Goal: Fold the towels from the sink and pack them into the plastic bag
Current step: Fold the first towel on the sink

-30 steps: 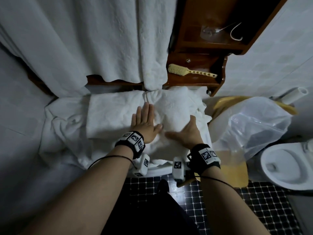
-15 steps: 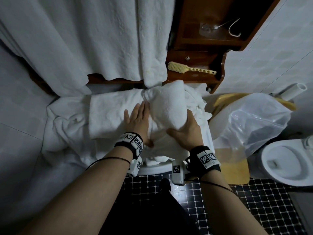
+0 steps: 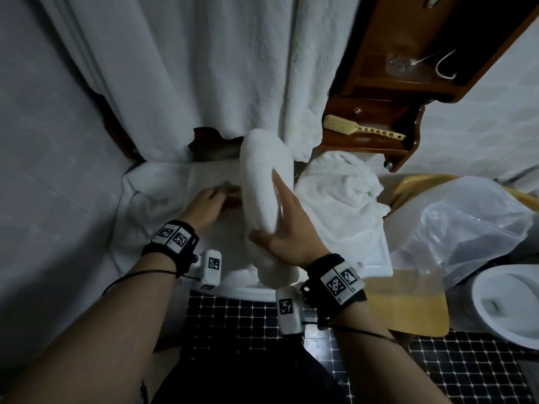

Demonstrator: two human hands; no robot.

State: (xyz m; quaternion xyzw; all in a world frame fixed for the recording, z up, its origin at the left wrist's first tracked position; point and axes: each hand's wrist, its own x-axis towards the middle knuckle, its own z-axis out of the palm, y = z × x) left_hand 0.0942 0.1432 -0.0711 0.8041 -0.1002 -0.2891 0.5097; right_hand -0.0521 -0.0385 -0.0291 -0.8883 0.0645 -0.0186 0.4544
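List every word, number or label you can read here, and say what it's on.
There are no readable words or numbers.
Left wristband and right wristband: black-and-white square code patterns, no letters.
Left white block and right white block, hanging at the wrists: the same kind of pattern, no letters.
Plastic bag, brush, folded towel: no print visible.

We see a pale bristle brush [image 3: 364, 130] on a brown wooden shelf [image 3: 379, 144], and a white toilet bowl [image 3: 510, 330] beside black mosaic floor tiles [image 3: 466, 371]
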